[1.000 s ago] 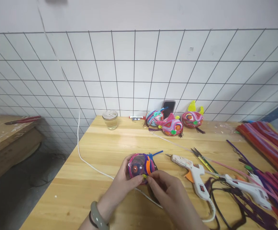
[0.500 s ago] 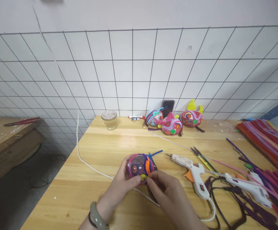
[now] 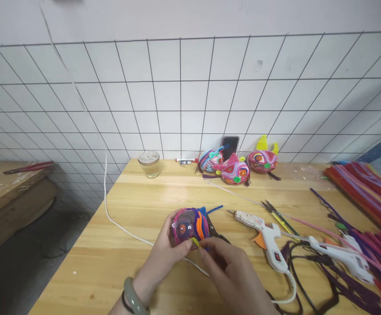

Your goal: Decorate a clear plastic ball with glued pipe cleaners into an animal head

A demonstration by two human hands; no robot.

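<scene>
My left hand (image 3: 166,247) is wrapped round a clear ball (image 3: 187,224) partly covered in pink, purple, orange and blue fuzzy strips, with an orange eye on it. A yellow pipe cleaner (image 3: 195,242) lies at the ball's lower side, by my left thumb. My right hand (image 3: 225,262) pinches the end of that yellow piece between thumb and fingers. Behind the ball, a blue pipe cleaner (image 3: 215,209) sticks out to the right. Black-handled scissors (image 3: 217,232) lie beside the ball, partly hidden by my right hand.
Right of my hands lie a white glue gun (image 3: 269,240), tweezers (image 3: 278,218) and a second glue gun (image 3: 344,258) among cords. Bundled pipe cleaners (image 3: 367,197) cover the right side. At the back stand finished-looking fish balls (image 3: 234,171) and a glass cup (image 3: 150,165). A white cord (image 3: 124,227) crosses the table.
The ball has shifted slightly left and up in my left hand. The yellow piece now stretches from the ball to my right fingertips, and more of the scissors shows.
</scene>
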